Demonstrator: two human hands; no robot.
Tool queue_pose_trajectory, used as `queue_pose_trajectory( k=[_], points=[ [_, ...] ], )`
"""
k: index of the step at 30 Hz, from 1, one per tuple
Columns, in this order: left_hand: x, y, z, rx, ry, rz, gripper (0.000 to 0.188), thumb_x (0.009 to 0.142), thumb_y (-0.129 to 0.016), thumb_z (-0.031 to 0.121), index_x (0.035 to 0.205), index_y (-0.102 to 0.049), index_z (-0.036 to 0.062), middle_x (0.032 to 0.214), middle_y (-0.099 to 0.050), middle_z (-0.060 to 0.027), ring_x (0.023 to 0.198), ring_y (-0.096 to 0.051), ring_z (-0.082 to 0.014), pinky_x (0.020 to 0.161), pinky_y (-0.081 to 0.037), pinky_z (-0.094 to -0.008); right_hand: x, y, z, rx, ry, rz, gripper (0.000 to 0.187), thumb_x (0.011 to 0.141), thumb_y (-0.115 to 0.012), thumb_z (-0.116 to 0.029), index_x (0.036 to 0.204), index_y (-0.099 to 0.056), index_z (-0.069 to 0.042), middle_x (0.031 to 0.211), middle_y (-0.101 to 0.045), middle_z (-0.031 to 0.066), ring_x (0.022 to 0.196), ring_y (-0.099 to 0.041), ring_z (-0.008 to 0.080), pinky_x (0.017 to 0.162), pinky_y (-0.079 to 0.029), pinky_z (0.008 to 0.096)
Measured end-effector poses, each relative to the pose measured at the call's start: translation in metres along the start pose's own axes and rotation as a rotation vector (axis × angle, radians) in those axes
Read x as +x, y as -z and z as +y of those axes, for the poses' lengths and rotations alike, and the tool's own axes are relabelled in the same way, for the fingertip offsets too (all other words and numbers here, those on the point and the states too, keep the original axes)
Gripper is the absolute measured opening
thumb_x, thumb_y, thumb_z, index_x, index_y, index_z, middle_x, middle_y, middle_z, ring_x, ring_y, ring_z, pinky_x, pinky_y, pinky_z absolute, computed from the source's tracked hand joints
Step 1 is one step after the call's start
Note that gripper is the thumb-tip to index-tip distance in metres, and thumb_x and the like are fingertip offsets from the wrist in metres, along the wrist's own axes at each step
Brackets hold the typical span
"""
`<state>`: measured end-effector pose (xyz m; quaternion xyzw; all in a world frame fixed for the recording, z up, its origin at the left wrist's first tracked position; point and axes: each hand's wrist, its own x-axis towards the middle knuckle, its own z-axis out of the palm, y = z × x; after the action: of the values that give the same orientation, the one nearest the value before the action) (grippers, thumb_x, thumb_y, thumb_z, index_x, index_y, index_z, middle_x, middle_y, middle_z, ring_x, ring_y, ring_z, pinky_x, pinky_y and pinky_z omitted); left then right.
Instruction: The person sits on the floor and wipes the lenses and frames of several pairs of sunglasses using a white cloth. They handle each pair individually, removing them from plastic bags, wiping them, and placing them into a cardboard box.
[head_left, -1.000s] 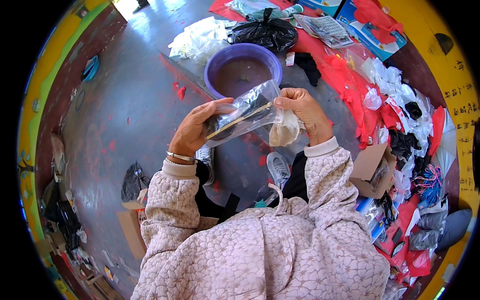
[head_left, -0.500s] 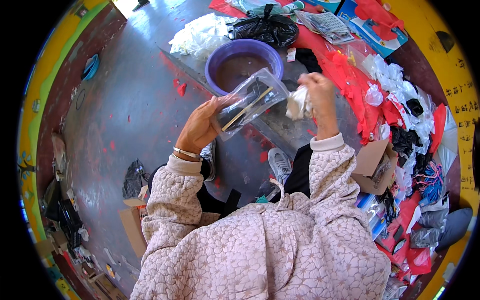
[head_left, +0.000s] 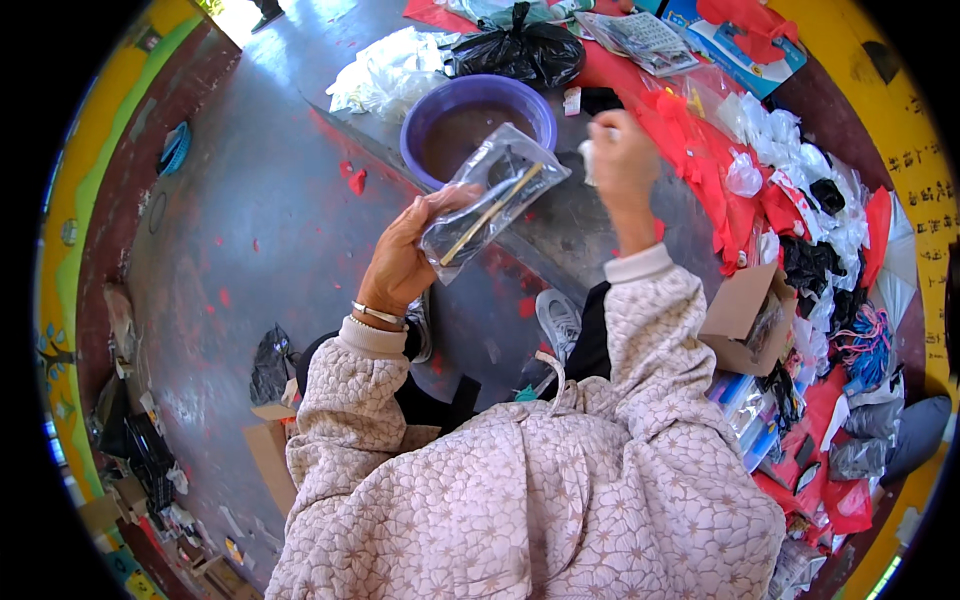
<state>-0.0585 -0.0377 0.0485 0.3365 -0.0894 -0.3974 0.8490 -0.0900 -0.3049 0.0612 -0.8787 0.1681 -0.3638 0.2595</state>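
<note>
My left hand (head_left: pixel 397 255) grips the near end of a clear plastic bag (head_left: pixel 520 150), its fingers closed on it. Inside the bag lies a thin tan stick (head_left: pixel 492 214) with something dark beside it. Off to the right, my right hand (head_left: pixel 628 165) is closed and smeared by motion, apart from the bag. A bit of white cloth (head_left: pixel 588 162) sticks out on its left side; the rest is hidden by the fingers. Just beyond the bag, a purple basin (head_left: pixel 409 135) holding murky liquid stands on the floor.
Behind the basin sit a white plastic bag heap (head_left: pixel 385 75) and a knotted black bag (head_left: pixel 520 50). Red cloth (head_left: pixel 690 150) and white bags (head_left: pixel 770 135) cover the right side. An open cardboard box (head_left: pixel 730 310) stands near my right arm, and another box (head_left: pixel 268 455) by my left.
My right hand has risen slightly, and less of the white cloth shows beside it. The left hand still holds the bag, which has tilted a little. The whole view has shifted slightly.
</note>
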Motion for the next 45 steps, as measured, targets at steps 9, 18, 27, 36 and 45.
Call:
queue_pose_trajectory(
  k=[9, 18, 27, 36, 45],
  points=[
    [0.006, -0.012, -0.004, -0.089, -0.143, -0.083, 0.047, 0.095, -0.041, 0.032, 0.128, -0.042, -0.0012, 0.132, -0.046, -0.0132, 0.118, -0.048, -0.0273, 0.099, -0.04, -0.0405, -0.034, -0.003, -0.038, 1.305, -0.797, -0.7, 0.021, 0.086, -0.062, -0.02, 0.09, -0.063, 0.001, 0.071, -0.061, 0.0052, 0.059, -0.058, 0.0123, 0.054, -0.047, 0.0257],
    [-0.005, -0.006, 0.003, 0.072, 0.055, -0.339, 0.1, 0.069, -0.073, 0.049, 0.139, -0.023, -0.0019, 0.134, -0.041, -0.0186, 0.113, -0.052, -0.0295, 0.094, -0.042, -0.0475, -0.017, 0.032, -0.055, 0.925, -0.337, -0.786, 0.011, 0.079, -0.064, -0.009, 0.08, -0.065, 0.002, 0.069, -0.062, 0.0017, 0.06, -0.056, 0.0087, 0.056, -0.044, 0.0245],
    [0.001, -0.007, 0.004, 0.152, 0.128, -0.4, 0.083, 0.075, -0.067, 0.05, 0.13, -0.038, -0.0048, 0.121, -0.053, -0.0177, 0.108, -0.055, -0.026, 0.095, -0.042, -0.0391, -0.015, 0.036, -0.043, 1.018, -0.386, -0.963, 0.014, 0.081, -0.06, -0.01, 0.081, -0.065, 0.003, 0.073, -0.063, 0.0023, 0.065, -0.056, 0.007, 0.059, -0.044, 0.0229],
    [0.006, -0.008, -0.016, 0.176, 0.244, 0.024, 0.034, 0.087, -0.06, 0.022, 0.115, -0.053, 0.0032, 0.101, -0.061, -0.0083, 0.088, -0.061, -0.0167, 0.078, -0.052, -0.0338, -0.028, 0.007, -0.043, 0.589, -0.264, -0.963, 0.016, 0.079, -0.057, -0.01, 0.08, -0.066, 0.004, 0.07, -0.063, 0.0053, 0.062, -0.057, 0.0109, 0.059, -0.045, 0.0262],
    [0.008, -0.023, -0.021, -0.11, 0.218, 0.057, 0.03, 0.093, -0.05, 0.021, 0.118, -0.049, 0.0042, 0.104, -0.061, -0.0076, 0.091, -0.061, -0.019, 0.081, -0.051, -0.0364, -0.023, 0.015, -0.073, 0.661, -0.186, -0.155, 0.013, 0.084, -0.058, -0.014, 0.082, -0.062, -0.002, 0.071, -0.062, 0.0105, 0.061, -0.06, 0.017, 0.058, -0.047, 0.0298]
  ],
)
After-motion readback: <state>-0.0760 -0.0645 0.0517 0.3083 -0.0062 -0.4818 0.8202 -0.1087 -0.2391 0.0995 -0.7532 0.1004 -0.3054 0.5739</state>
